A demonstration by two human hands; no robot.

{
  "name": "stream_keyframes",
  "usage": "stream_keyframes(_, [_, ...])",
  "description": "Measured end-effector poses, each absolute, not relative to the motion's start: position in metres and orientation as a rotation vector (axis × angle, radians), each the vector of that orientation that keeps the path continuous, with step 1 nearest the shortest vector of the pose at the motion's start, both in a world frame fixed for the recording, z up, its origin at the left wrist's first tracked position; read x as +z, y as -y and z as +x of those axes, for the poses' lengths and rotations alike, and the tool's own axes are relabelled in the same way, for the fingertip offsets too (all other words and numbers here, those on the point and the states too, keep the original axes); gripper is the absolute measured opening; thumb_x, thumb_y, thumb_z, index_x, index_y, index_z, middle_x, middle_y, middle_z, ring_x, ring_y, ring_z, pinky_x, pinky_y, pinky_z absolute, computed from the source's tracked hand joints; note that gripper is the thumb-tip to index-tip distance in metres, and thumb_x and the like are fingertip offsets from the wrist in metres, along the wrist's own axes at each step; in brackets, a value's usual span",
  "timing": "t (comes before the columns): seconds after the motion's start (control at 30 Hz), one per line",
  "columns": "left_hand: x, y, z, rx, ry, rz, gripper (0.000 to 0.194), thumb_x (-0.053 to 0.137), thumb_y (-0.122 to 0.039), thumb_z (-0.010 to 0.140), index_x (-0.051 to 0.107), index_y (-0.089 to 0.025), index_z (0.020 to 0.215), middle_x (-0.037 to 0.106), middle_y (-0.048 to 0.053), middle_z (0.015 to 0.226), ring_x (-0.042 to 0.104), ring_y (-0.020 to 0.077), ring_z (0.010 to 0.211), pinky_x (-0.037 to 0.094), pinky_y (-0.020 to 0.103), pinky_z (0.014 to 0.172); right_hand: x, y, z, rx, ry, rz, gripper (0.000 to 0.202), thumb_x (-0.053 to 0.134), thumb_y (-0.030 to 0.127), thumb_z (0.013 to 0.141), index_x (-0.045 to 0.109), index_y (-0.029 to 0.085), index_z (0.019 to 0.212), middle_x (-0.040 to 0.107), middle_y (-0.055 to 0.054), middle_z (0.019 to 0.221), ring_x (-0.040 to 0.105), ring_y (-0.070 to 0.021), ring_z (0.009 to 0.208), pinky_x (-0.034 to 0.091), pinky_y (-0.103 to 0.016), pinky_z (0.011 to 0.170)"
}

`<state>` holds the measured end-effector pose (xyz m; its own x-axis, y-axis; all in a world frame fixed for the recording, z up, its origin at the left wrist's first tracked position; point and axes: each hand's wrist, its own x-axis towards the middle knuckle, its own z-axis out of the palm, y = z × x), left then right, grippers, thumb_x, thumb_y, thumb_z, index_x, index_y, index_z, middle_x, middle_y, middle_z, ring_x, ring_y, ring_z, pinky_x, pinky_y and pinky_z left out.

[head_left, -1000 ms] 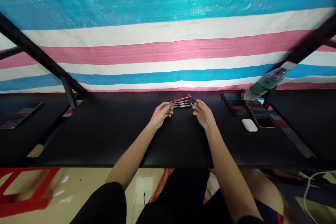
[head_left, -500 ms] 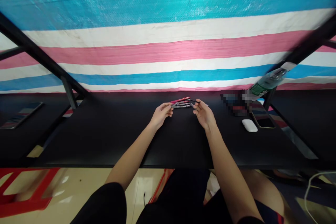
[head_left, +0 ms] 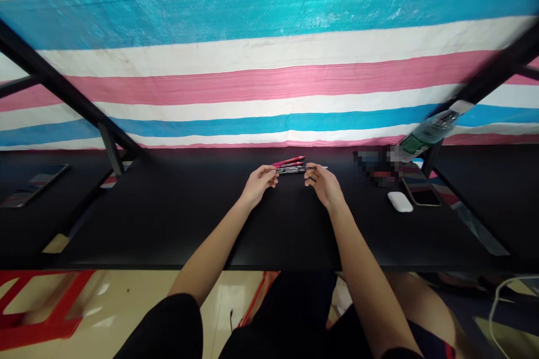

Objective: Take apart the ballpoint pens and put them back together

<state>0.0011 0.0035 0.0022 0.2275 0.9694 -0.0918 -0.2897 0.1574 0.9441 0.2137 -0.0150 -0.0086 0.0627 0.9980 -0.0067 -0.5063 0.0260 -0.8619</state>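
At the table (head_left: 168, 207), the left hand (head_left: 256, 185) pinches one end of a grey pen (head_left: 291, 170) running sideways toward the right hand (head_left: 325, 186), whose fingers pinch a slim stick (head_left: 310, 168) nearly in line; I can't tell if they touch. Red pens (head_left: 290, 161) lie just beyond.

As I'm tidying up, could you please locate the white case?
In the head view, the white case lies at right on the black table, left of a phone.

The left hand (head_left: 258, 184) partly hides the pens (head_left: 290, 165); well right of the right hand (head_left: 325, 184), pixelation obscures items (head_left: 379, 165) beside the plastic bottle (head_left: 430, 132).
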Motion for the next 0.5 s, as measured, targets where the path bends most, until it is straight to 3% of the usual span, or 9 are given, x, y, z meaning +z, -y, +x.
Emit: stream_keyframes(0.5, [0.0023,-0.0032,0.0028,1.102,-0.906,1.032,0.028,0.075,-0.034,0.073,0.066,-0.013,0.089,0.059,0.0,0.07,0.055,0.0095,0.062,0.042,0.025,0.06,-0.0074,0.0171,0.2106,1.346,0.894,-0.87,0.031,0.065,0.046,0.082,0.073,0.018,0.093,0.065,-0.005,0.077,0.061,-0.017,0.072,0.05,-0.029,0.058])
